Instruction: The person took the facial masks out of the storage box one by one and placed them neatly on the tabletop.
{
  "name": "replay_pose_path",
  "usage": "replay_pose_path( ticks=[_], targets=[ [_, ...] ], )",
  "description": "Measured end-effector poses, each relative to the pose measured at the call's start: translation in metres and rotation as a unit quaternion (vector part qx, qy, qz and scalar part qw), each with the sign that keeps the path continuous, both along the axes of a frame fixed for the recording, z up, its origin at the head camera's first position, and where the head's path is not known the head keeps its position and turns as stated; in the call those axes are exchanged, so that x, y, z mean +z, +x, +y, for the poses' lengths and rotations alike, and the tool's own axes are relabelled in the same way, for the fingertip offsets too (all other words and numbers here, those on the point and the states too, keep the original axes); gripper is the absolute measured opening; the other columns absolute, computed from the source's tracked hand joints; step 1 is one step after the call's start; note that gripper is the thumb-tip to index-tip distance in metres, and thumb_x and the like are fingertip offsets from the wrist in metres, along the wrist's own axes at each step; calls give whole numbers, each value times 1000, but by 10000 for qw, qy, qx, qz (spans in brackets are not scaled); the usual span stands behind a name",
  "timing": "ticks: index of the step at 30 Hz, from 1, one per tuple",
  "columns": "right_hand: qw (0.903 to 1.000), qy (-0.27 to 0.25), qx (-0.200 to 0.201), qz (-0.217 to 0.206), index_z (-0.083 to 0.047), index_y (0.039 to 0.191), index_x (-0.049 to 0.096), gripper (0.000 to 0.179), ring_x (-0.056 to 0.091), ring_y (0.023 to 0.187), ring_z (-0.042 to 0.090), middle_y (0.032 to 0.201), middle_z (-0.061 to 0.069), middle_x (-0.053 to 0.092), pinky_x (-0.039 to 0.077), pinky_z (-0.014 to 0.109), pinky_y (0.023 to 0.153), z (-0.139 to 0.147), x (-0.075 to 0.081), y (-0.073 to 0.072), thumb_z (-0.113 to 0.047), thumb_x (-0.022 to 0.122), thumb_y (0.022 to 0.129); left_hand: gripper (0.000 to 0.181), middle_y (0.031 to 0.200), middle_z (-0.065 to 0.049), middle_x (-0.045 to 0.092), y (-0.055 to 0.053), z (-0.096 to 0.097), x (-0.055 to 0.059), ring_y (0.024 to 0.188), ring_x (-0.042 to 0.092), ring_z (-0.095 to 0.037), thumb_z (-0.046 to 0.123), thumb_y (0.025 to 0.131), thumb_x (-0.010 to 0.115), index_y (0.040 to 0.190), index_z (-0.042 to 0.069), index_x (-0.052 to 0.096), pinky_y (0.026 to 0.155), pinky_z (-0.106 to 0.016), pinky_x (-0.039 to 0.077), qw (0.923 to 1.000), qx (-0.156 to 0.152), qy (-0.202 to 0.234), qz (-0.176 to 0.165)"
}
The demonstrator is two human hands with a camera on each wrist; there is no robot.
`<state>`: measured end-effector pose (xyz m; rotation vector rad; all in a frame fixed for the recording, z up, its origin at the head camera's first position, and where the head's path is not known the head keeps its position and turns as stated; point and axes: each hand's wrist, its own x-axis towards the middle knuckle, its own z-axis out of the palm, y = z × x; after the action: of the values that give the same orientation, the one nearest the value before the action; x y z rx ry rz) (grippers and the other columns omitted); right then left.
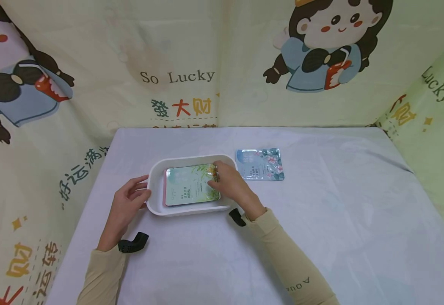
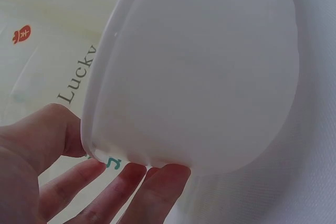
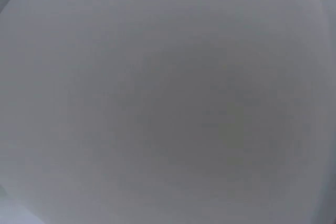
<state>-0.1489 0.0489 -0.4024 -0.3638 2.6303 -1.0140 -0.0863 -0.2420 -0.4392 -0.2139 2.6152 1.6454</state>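
A white tray (image 1: 191, 210) stands on the table, a green face mask packet (image 1: 187, 186) lying in it. Under that packet, the pink edge of another one (image 1: 164, 191) peeks out on the left. My right hand (image 1: 229, 180) reaches over the tray's right end and pinches the green packet at its right edge, thumb on its upper face. At the opposite end my left hand (image 1: 130, 197) holds the tray's rim. In the left wrist view, the left thumb is at the rim and the fingertips (image 2: 168, 174) touch the outer wall. Pale, blurred surface fills the right wrist view.
A blue floral face mask packet (image 1: 261, 165) lies flat just right of the tray, near its far corner. The table has a white cloth (image 1: 340, 224). Printed curtains (image 1: 244, 63) hang behind the table and along both sides.
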Motion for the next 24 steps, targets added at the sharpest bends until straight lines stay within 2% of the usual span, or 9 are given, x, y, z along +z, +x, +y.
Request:
replay_pose_path(
  ticks=[8,16,24],
  targets=[
    [9996,243,133,58,3,134,52,50,57,92,20,107,11,63,52,34,83,-5,-2,0,-17,71,92,51,134,-16,59,0,0,2,94,62,5,26,97,63,145,16,49,72,-23,57,10000,2,50,-8],
    [9989,370,292,-2,1,139,52,53,61,102,21,120,14,66,51,37,94,-8,-3,2,-18,70,93,51,134,-17,59,0,0,1,95,62,5,23,97,63,145,15,50,71,-24,57,9999,-25,114,50],
    [9984,483,242,133,2,131,53,48,56,94,23,110,13,62,51,39,89,-11,-1,2,-19,71,92,50,133,-17,59,-1,-1,2,96,63,5,21,97,64,144,14,50,70,-25,58,9998,-38,174,45]
  ],
)
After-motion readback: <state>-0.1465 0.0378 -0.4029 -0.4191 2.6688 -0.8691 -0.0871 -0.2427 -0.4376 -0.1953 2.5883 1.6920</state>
